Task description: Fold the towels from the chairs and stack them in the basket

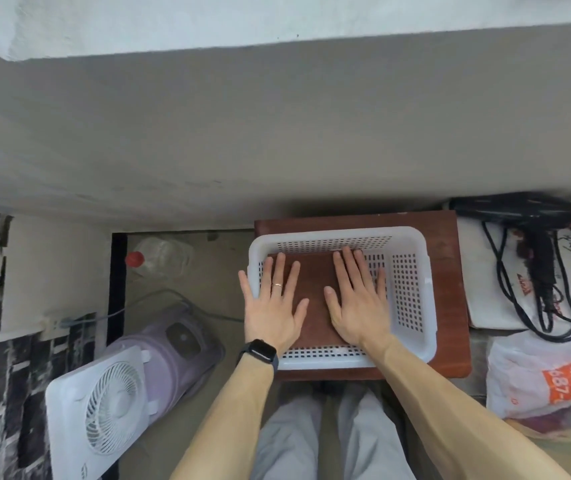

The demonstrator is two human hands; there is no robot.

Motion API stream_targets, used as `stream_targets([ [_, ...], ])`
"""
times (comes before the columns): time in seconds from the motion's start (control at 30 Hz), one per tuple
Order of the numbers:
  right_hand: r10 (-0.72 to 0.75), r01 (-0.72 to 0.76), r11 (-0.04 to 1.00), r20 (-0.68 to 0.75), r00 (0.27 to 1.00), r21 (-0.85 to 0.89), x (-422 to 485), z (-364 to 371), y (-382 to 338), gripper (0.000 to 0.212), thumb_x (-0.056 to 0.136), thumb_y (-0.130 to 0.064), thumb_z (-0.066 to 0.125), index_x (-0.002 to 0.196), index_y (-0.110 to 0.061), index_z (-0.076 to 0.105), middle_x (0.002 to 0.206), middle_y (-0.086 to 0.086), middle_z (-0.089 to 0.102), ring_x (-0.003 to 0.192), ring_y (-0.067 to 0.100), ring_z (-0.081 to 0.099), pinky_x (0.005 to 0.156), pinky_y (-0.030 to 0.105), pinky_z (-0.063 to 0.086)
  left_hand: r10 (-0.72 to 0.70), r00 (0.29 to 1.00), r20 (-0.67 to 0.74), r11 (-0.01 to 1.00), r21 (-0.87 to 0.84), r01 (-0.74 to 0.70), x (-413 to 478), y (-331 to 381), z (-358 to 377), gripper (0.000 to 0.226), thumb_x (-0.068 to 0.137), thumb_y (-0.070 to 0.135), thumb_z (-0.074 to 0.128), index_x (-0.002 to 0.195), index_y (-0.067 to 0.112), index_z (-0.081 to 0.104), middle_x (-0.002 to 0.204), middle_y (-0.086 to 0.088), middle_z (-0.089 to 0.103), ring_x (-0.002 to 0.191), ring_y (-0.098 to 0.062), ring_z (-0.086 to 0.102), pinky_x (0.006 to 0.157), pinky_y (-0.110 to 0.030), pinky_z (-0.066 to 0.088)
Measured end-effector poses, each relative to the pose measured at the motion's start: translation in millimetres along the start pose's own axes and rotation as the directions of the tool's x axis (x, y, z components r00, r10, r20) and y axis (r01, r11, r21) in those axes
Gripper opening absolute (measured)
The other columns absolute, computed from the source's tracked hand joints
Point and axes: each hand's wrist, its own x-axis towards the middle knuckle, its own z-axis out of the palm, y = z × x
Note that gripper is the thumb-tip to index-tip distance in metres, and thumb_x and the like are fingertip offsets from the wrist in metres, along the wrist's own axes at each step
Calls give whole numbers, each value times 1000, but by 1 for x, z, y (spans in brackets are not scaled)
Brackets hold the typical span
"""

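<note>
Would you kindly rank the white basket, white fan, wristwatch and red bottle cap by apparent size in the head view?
1. white basket
2. white fan, cut by the frame's bottom edge
3. wristwatch
4. red bottle cap; it lies farther away on the floor, so this last pair is unsure.

A white plastic basket (412, 292) with rounded corners and walls pierced by rows of small slots stands upright on a reddish-brown bench (450, 271). A folded reddish-brown towel (313, 296) lies flat on its bottom, filling the part of the floor under and between the two hands. The left hand (272, 306) lies flat on the towel's left portion, with its thumb out over the basket's left rim. The right hand (357, 299) lies flat on the right portion. The towel's far edge runs straight just beyond the fingertips, and beyond the right hand's little finger the basket's slotted floor shows bare.
</note>
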Motion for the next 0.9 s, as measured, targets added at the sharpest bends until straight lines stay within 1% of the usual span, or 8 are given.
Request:
stream_targets([
  [0.1, 9, -9, 1000, -6, 1000, 9, 1, 7, 2, 65, 103, -48, 32, 161, -25, 12, 169, -5, 4, 155, 13, -8, 124, 53, 1, -15, 1000, 25, 1000, 26, 14, 4, 4, 5, 70, 98, 55, 31, 158, 21, 16, 166, -10, 13, 153, -29, 11, 111, -73, -10],
  [0.2, 12, -11, 1000, -16, 1000, 13, 2, 11, 3, 65, 102, -48, 31, 161, -25, 13, 169, -4, 7, 155, 13, -7, 124, 54, 1, -47, 997, 66, 996, 83, 41, 6, 8, 7, 71, 100, 56, 22, 157, 23, -4, 166, -10, -5, 154, -29, -6, 106, -76, -18],
  [0.3, 15, -14, 1000, -30, 999, 16, 4, 14, 2, 65, 102, -48, 31, 160, -24, 15, 168, -3, 8, 155, 14, -6, 124, 55, 3, -57, 994, 90, 992, 119, 46, 8, 10, 8, 70, 101, 56, 15, 154, 22, -16, 164, -11, -18, 152, -29, -17, 103, -77, -17],
  [0.43, 22, -22, 1000, -41, 999, -2, 4, 16, 2, 65, 102, -48, 31, 160, -24, 15, 169, -3, 8, 155, 14, -6, 123, 57, 7, -63, 993, 97, 988, 150, 48, 9, 10, 7, 70, 101, 56, 13, 153, 21, -19, 162, -12, -22, 151, -31, -19, 102, -77, -17],
  [0.57, 34, -34, 999, 18, 999, -41, 6, 11, -2, 64, 103, -51, 24, 160, -26, 8, 169, -5, 1, 154, 13, -12, 123, 58, -1, -82, 984, 156, 977, 208, 48, 7, 13, 1, 68, 101, 56, 8, 152, 22, -22, 163, -11, -20, 151, -32, -18, 103, -77, -16],
  [0.7, 10, -5, 995, 54, 998, -100, -4, -10, -5, 65, 103, -53, 19, 161, -25, 8, 169, -2, 1, 155, 16, -10, 123, 59, -1, -67, 983, 170, 994, 93, 52, -5, 15, -24, 68, 103, 51, 22, 158, 25, -8, 166, -7, -10, 153, -28, -10, 114, -68, -8],
  [0.8, -31, 33, 995, 28, 999, -96, -25, -42, -12, 59, 102, -41, 35, 156, -20, 30, 167, 6, 16, 155, 23, 4, 124, 57, 6, -58, 987, 147, 998, -23, 62, -35, 18, -53, 66, 100, 39, 40, 158, 25, 14, 167, -6, 0, 153, -27, 0, 120, -59, 6],
  [0.9, -161, 160, 986, -33, 986, -43, -52, -73, -27, 51, 97, -30, 50, 147, -22, 48, 163, 7, 30, 153, 26, 17, 121, 58, 21, -170, 984, 56, 954, -241, 178, -79, 21, -77, 63, 97, 34, 44, 156, 30, 23, 166, -3, 9, 147, -25, 22, 116, -49, 25],
])
